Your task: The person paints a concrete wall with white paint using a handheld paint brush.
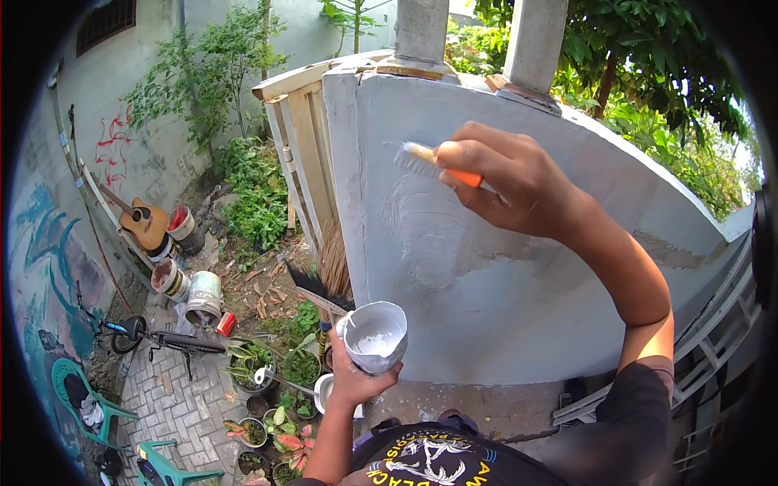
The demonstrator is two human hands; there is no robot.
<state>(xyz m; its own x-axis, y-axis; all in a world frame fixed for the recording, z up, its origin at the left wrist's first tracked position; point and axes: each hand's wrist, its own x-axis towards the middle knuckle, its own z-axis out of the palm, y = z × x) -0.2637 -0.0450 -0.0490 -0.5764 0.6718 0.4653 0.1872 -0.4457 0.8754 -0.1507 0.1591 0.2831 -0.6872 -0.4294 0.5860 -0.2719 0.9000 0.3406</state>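
Note:
My right hand (506, 174) is raised in front of the grey wall panel (486, 267), its fingers closed round the orange handle of a brush (416, 160). The pale bristles point left and are close to the panel; whether they touch it I cannot tell. Lower down, my left hand (356, 381) grips a whitish-grey cup (374, 336) with white paint or paste inside and smears on its rim. A dark-bristled brush (312, 285) shows just beyond the cup; whether my left fingers hold it too is unclear.
Concrete posts (421, 32) stand on the wall's top. A metal ladder (713, 340) leans at the right. Potted plants (251, 429) line the lower left, with a straw broom (334, 259) beyond. Farther left are paint buckets (204, 296), a guitar (146, 223), a bicycle (182, 340) and green chairs (85, 397).

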